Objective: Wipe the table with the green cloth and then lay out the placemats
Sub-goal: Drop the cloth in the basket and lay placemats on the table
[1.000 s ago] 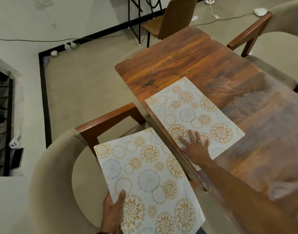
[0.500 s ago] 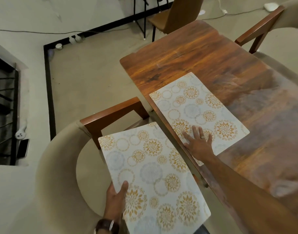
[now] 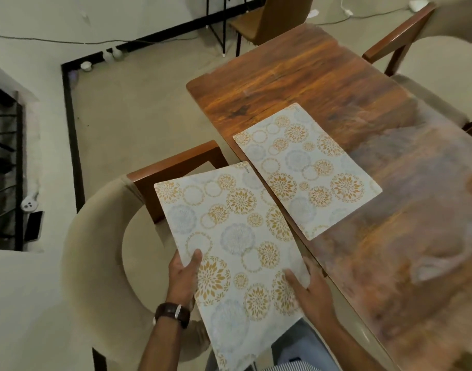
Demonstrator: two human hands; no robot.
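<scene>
One white placemat (image 3: 307, 167) with gold and grey flower circles lies flat on the wooden table (image 3: 323, 76), along its left edge. A second placemat of the same pattern (image 3: 229, 236) is held in the air over the chair, left of the table. My left hand (image 3: 182, 277) grips its left edge, thumb on top. My right hand (image 3: 310, 287) holds its right edge, thumb on top and fingers beneath. No green cloth is in view.
A beige padded chair (image 3: 95, 250) with wooden arms stands under the held mat. Another such chair (image 3: 430, 62) is across the table at the far right, and a brown chair (image 3: 269, 20) at the far end. Cables lie on the floor.
My right hand has lifted off the placemat on the table and taken the right edge of the held placemat. The held mat has shifted slightly toward the table.
</scene>
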